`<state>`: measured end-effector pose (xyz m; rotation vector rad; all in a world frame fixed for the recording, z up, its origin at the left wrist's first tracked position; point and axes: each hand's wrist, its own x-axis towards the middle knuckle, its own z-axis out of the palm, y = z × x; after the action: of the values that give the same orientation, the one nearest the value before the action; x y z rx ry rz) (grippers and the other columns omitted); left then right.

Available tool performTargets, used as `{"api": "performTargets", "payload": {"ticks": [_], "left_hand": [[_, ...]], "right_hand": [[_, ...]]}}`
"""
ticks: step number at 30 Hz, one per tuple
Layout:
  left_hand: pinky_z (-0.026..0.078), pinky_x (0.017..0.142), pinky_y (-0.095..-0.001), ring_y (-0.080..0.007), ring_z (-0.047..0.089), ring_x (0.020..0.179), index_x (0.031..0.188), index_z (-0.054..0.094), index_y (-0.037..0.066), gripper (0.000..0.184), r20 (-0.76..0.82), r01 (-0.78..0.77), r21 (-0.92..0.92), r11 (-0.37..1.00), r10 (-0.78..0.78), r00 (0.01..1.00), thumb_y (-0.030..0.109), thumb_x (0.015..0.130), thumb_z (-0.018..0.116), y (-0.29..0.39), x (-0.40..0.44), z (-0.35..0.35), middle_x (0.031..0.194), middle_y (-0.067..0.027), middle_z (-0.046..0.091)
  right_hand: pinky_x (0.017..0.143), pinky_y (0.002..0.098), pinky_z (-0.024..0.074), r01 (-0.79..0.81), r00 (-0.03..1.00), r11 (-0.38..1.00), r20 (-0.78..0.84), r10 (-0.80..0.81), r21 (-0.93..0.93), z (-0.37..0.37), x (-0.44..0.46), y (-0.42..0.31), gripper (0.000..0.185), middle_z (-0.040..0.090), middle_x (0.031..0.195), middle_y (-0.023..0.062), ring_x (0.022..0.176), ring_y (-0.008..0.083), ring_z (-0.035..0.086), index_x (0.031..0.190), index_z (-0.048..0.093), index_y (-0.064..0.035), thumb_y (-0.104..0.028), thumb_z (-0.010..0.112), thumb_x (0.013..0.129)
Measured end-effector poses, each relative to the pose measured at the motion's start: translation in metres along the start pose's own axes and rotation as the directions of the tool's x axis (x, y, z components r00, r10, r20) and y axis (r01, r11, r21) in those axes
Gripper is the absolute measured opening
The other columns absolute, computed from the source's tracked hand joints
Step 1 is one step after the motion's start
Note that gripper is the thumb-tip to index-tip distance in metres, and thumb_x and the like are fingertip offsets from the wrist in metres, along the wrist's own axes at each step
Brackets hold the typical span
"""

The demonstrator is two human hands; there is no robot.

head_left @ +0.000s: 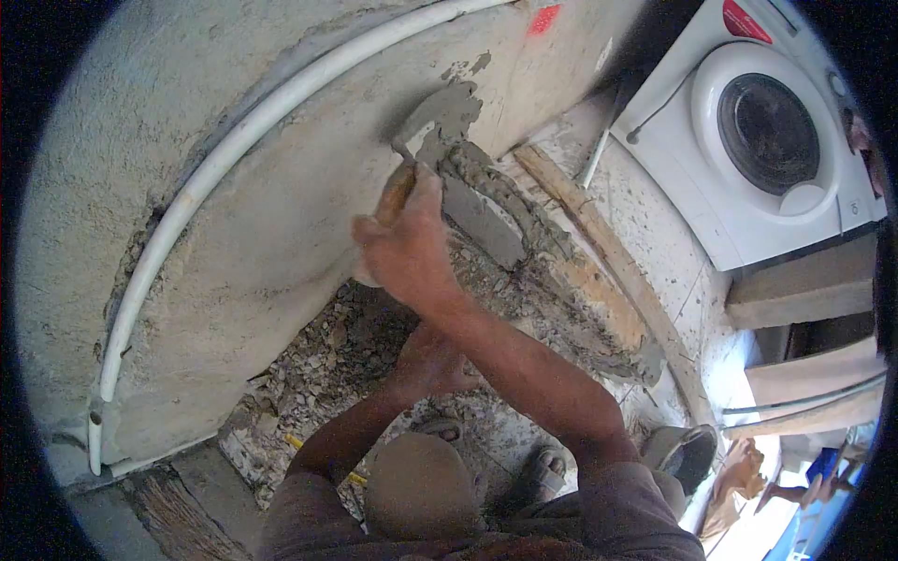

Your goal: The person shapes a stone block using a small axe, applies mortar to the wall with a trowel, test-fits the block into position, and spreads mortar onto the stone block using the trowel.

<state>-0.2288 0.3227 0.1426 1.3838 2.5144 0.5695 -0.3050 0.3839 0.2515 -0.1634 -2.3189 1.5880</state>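
Observation:
My right hand (412, 238) is closed round the wooden handle of a trowel (397, 194). The trowel's metal end lies against the wall (281, 224), at a patch of wet grey mortar (456, 105). Below the right forearm is my left hand (430, 360), held low over the rubble (327, 346); its fingers are partly hidden, so its grip does not show. More mortar (482, 224) is spread along a low, rough ledge that runs from the wall toward the lower right.
A white pipe (201, 182) curves along the wall on the left. Beyond the ledge lies a wooden plank (622, 280) on the tiles. A washing machine (739, 140) stands at the upper right. By my knee is a bucket (690, 458). Sandalled feet (547, 472) rest below.

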Motion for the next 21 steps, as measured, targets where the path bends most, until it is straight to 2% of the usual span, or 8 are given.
{"api": "performTargets", "payload": {"ticks": [1,3,6,9,11,17,19,21], "left_hand": [[0.021,0.108,-0.0494,-0.0364,0.03,0.13,0.136,0.033,0.008,0.083,-0.05,-0.018,0.016,1.0,0.018,0.999,0.045,0.07,0.069,-0.001,-0.003,0.007,0.137,-0.0181,0.036],[0.023,0.107,-0.0489,-0.0362,0.033,0.128,0.136,0.033,0.01,0.084,-0.104,-0.033,0.027,0.999,0.035,0.994,0.046,0.069,0.069,-0.001,-0.006,0.011,0.135,-0.0173,0.038],[0.028,0.103,-0.0489,-0.0358,0.039,0.123,0.135,0.035,0.009,0.084,-0.026,0.038,0.014,0.999,-0.037,0.999,0.047,0.068,0.069,-0.001,-0.003,0.013,0.131,-0.0178,0.042],[0.032,0.1,-0.0489,-0.0355,0.045,0.117,0.134,0.036,0.009,0.085,0.117,0.154,0.066,0.986,-0.161,0.98,0.049,0.067,0.07,0.003,-0.001,0.006,0.127,-0.0184,0.047],[0.035,0.097,-0.0489,-0.0352,0.049,0.114,0.133,0.037,0.008,0.085,0.21,0.197,0.117,0.973,-0.218,0.953,0.05,0.067,0.07,0.006,0.001,-0.002,0.124,-0.0187,0.05],[0.036,0.095,-0.049,-0.0382,0.049,0.11,0.132,0.036,0.005,0.091,0.21,0.222,0.056,0.973,-0.229,0.951,0.042,0.059,0.076,0.011,0.017,-0.005,0.122,-0.0217,0.049],[0.036,0.094,-0.049,-0.0391,0.049,0.11,0.132,0.036,0.006,0.091,0.185,0.215,0.072,0.974,-0.225,0.957,0.04,0.058,0.077,0.005,0.012,0.007,0.122,-0.0211,0.05],[0.036,0.094,-0.049,-0.0396,0.048,0.11,0.133,0.036,0.006,0.092,0.189,0.178,0.037,0.983,-0.181,0.965,0.039,0.058,0.077,-0.001,0.007,0.014,0.122,-0.0207,0.05]], "right_hand": [[0.09,0.0425,0.0407,-0.001,1.0,1.0,-0.002,0.001,0.0,0.003,-0.001,-0.004,0.069,0.047,0.105,0.0221,0.1,0.0351,0.051,0.128,0.026,0.008,-0.012,0.064,0.074],[0.095,0.0426,0.0369,0.293,0.955,0.933,0.031,-0.293,-0.207,0.004,-0.007,-0.007,0.075,0.044,0.107,0.0231,0.106,0.0357,0.047,0.132,0.021,0.0072,-0.014,0.065,0.075],[0.1,0.0414,0.032,0.382,0.922,0.908,0.012,-0.386,-0.171,-0.012,-0.025,0.0,0.077,0.042,0.115,0.0242,0.111,0.0332,0.044,0.135,0.02,0.0048,-0.015,0.065,0.076],[0.101,0.0399,0.031,0.273,0.948,0.962,0.173,-0.266,-0.02,-0.071,-0.043,0.026,0.076,0.041,0.124,0.0227,0.114,0.0304,0.043,0.136,0.021,0.004,-0.015,0.066,0.078],[0.097,0.036,0.0351,0.289,0.924,0.955,0.278,-0.261,-0.066,-0.134,-0.052,0.036,0.073,0.04,0.129,0.0189,0.112,0.0258,0.045,0.137,0.025,0.0038,-0.014,0.066,0.079],[0.092,0.0292,0.0399,-0.126,0.983,0.985,0.119,0.14,-0.114,-0.333,-0.175,0.04,0.066,0.05,0.118,0.0121,0.104,0.0186,0.05,0.131,0.036,0.0027,-0.011,0.068,0.076],[0.09,0.0313,0.0414,-0.423,0.906,0.897,-0.09,0.414,-0.129,-0.384,-0.235,0.015,0.058,0.052,0.112,0.0111,0.103,0.0184,0.05,0.124,0.043,0.0024,-0.008,0.068,0.074],[0.083,0.0298,0.0438,-0.609,0.785,0.707,-0.402,0.472,-0.36,-0.416,-0.304,0.001,0.053,0.053,0.109,0.0098,0.097,0.0145,0.052,0.12,0.046,0.0021,-0.006,0.068,0.072]]}}
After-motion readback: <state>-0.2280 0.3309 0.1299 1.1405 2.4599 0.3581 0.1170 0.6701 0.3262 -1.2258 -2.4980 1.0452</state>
